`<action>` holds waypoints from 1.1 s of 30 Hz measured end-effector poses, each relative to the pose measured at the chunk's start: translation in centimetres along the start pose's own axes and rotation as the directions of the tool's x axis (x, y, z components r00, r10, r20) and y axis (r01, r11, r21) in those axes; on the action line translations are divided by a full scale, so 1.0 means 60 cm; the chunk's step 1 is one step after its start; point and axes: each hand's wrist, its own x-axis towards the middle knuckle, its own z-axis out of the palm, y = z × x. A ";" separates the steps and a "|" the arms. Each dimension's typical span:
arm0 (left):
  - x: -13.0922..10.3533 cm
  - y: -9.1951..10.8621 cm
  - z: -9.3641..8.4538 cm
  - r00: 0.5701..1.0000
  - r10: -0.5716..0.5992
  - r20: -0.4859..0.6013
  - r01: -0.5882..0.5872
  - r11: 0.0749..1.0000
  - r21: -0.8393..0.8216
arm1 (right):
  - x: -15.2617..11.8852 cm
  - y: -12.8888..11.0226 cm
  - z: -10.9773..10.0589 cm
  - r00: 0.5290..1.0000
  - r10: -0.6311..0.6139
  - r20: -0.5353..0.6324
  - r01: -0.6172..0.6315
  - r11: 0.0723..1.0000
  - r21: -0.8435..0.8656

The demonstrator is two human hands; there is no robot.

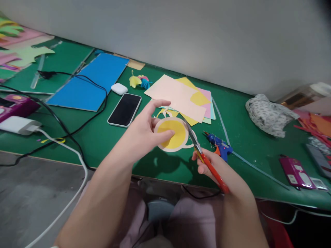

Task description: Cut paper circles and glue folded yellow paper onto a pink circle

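Note:
My left hand point(155, 125) pinches a paper cutout point(178, 137), a yellow disc with a pale pink rim and a looped strip on its right side like a cup handle. The thumb lies on the yellow face, and the other fingers are partly hidden behind it. In my right hand point(210, 163) is a pair of scissors point(214, 174) with red handles. Its blades point up and left, against or just in front of the cutout's right edge by the loop; I cannot tell whether they touch the paper. Both hands are above the green table's front part.
Sheets of coloured paper point(176, 94) lie behind the cutout, with small paper flowers point(139, 81) to their left. A phone point(124, 109), a white earbud case point(119, 89) and a blue board point(90, 82) lie leftward. A blue glue gun point(219, 144) rests right, black and white cables left.

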 end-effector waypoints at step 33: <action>0.001 -0.011 -0.011 0.988 -0.061 0.143 0.044 0.992 0.120 | -0.010 0.014 -0.032 0.993 0.062 0.103 -0.049 0.991 -0.125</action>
